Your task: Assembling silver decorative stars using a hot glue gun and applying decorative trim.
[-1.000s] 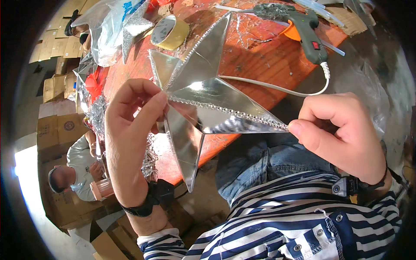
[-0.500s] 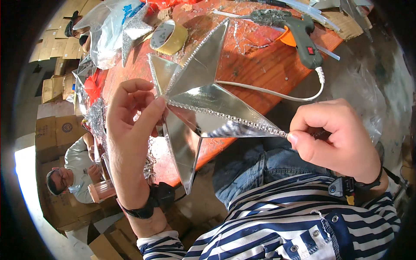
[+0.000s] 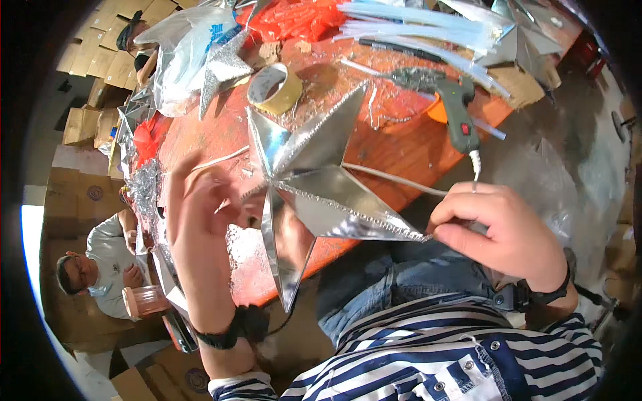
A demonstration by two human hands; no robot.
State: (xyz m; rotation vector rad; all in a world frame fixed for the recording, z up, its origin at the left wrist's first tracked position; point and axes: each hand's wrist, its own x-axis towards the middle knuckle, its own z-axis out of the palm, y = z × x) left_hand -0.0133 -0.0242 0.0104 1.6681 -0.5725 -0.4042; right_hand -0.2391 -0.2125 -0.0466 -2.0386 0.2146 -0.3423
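A shiny silver five-pointed star (image 3: 334,197) with folded, mirror-like faces is held above the near edge of the table. Silver beaded trim (image 3: 354,215) runs along the ridge of its right point, and similar trim follows the upper point. My right hand (image 3: 501,230) is closed, thumb and forefinger pinching the tip of that right point. Close to the star's centre on the left side is my left hand (image 3: 204,200), its fingers smeared by motion. Whether it touches the star cannot be made out.
A roll of yellowish tape (image 3: 275,89), a glittery star (image 3: 226,69) and a green glue gun (image 3: 458,110) with a white cord lie on the red-orange table (image 3: 401,140). Clear glue sticks (image 3: 414,27) are piled at the back. A co-worker (image 3: 100,271) sits at left.
My left hand has come away from its grip at the star's centre and moved slightly left. The right hand keeps its pinch. The whole view has shifted, showing more of the table's far side.
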